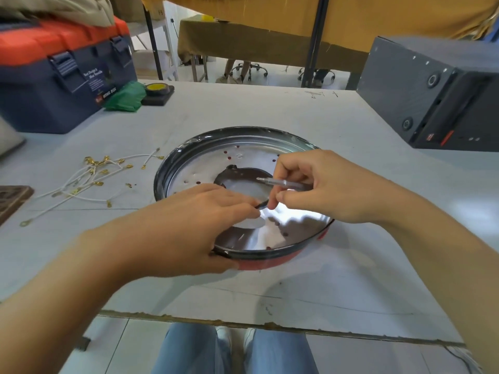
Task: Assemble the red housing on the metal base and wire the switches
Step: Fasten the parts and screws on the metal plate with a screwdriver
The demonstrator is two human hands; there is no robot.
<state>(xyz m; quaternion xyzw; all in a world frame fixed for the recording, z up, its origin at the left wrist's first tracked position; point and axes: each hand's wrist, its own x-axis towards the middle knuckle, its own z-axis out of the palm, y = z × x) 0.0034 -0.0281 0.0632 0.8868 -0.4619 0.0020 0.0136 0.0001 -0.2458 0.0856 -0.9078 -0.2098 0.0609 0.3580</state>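
Observation:
The red housing (259,263) lies on the table with the shiny metal base (243,155) set inside it, a round opening at its middle and several small holes around. My left hand (189,225) reaches over the near rim, thumb under the edge, fingertips pinching a small dark part at the opening. My right hand (318,184) holds a slim clear-handled screwdriver (278,182) in its curled fingers, and its thumb and forefinger meet the same small part. A bundle of white wires (89,179) with gold terminals lies to the left.
A blue and orange toolbox (59,76) stands at the back left, with a green bag (125,97) and a yellow tape roll (158,90) beside it. A dark grey computer case (432,95) lies at the back right. A brown slab (13,198) sits at the left edge.

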